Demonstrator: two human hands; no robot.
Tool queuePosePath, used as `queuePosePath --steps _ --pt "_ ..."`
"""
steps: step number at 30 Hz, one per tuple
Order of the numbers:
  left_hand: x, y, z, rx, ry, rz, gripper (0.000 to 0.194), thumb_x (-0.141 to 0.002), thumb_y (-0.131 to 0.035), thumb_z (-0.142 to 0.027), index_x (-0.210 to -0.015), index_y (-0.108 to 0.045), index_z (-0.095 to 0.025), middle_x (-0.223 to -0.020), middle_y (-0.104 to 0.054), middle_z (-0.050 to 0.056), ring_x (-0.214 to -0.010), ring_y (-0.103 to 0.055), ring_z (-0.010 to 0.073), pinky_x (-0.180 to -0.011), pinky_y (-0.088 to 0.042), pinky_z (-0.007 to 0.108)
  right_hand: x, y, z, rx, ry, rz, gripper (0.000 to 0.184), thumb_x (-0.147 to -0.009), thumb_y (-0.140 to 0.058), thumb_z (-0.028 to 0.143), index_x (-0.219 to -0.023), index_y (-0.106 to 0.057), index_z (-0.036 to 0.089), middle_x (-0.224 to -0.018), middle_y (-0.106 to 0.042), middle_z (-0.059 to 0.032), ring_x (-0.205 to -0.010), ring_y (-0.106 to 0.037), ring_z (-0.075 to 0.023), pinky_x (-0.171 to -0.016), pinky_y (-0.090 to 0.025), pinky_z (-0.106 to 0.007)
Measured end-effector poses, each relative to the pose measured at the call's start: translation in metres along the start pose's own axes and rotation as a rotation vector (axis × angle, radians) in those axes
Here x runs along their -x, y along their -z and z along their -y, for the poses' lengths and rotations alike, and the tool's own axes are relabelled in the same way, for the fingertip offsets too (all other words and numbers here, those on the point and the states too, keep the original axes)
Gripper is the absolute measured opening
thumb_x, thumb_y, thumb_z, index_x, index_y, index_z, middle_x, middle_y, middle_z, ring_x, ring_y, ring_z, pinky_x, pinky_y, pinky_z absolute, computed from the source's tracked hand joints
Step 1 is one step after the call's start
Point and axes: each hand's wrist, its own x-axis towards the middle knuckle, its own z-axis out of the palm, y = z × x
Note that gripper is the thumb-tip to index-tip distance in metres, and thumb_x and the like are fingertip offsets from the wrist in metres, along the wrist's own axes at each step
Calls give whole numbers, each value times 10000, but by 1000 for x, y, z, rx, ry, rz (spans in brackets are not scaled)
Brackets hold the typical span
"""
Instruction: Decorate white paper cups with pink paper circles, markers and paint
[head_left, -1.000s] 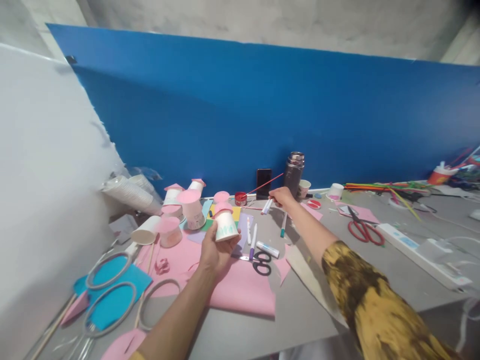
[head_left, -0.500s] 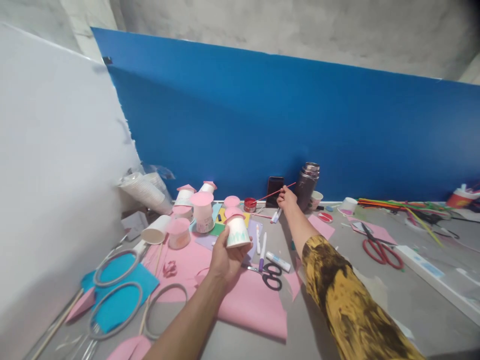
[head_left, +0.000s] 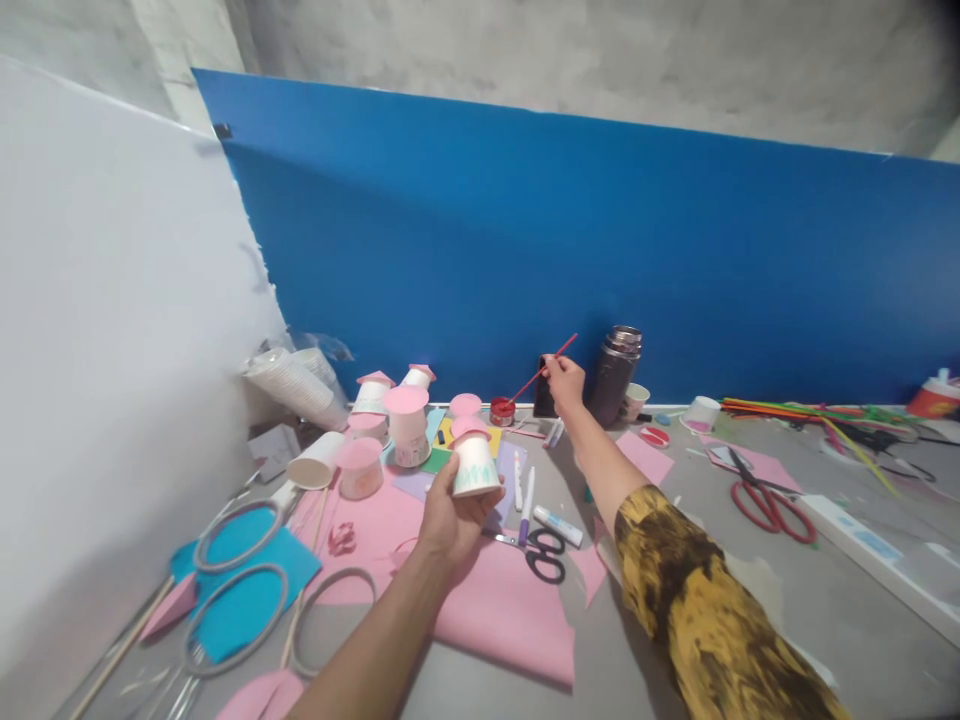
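Pinching a thin red stick [head_left: 531, 380] in my right hand [head_left: 565, 384], its lower tip at a round red pot [head_left: 502, 414], I cradle a tapered, pink-topped paper cup [head_left: 475, 470] in my curled left hand [head_left: 452, 518] over smooth pink paper [head_left: 510, 620].

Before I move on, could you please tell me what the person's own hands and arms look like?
The left hand and right hand wear no gloves, and I see no watch or bracelet. A mustard-yellow sleeve with dark brown blotches ends partway along the right forearm; the left forearm is bare where it shows.
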Motion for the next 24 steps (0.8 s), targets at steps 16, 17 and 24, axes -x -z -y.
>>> queuePosePath --steps 16,17,24 --pt "-3 2 3 14 -11 4 264 -978 -554 -280 -1166 -609 -102 -847 -731 107 -651 -730 241 -571 -614 340 20 5 5 485 348 140 227 -968 -530 325 -839 -664 194 -807 -776 -75 -757 -713 -210 -809 -489 -288" --pt "-4 2 3 16 -13 7 269 -977 -561 -283 -1171 -609 -104 -846 -731 106 -652 -731 238 -577 -615 338 19 7 4 466 350 130 241 -973 -508 335 -855 -659 188 -809 -776 -76 -707 -702 -202 -782 -493 -285" --pt "-7 5 4 -8 1 6 263 -989 -542 -287 -1159 -608 -97 -863 -732 105 -662 -731 236 -576 -614 336 26 13 3 314 361 168 140 -874 -592 276 -766 -642 202 -683 -737 -16 -567 -631 -164 -720 -486 -271"
